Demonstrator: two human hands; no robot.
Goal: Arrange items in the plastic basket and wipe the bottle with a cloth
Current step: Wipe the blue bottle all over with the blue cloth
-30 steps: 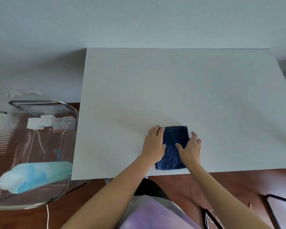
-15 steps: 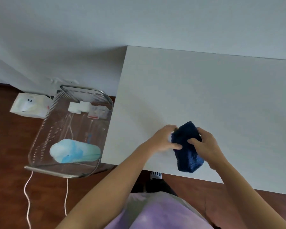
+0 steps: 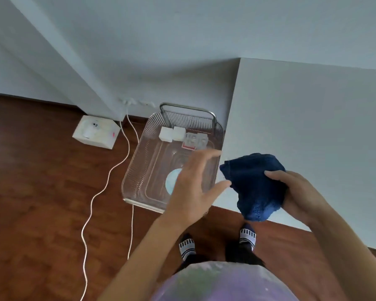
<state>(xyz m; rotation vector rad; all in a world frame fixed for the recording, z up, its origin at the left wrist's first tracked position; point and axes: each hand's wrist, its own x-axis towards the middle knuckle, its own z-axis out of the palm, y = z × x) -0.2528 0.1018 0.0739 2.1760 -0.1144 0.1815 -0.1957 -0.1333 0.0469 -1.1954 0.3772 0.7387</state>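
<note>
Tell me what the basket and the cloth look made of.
The basket: clear, glossy ribbed plastic by the look, since the floor shows through it; its handle seems metal. The cloth held in the right hand: dark blue, matte, looped pile, likely terry towelling.

The white table (image 3: 313, 118) lies bare. On the wood floor (image 3: 41, 170): basket (image 3: 137, 170), white box (image 3: 96, 134), cables (image 3: 109, 177).

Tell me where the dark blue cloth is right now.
In the head view, the dark blue cloth is bunched in the right hand, over the white table's near-left corner, right of the clear basket.
</note>
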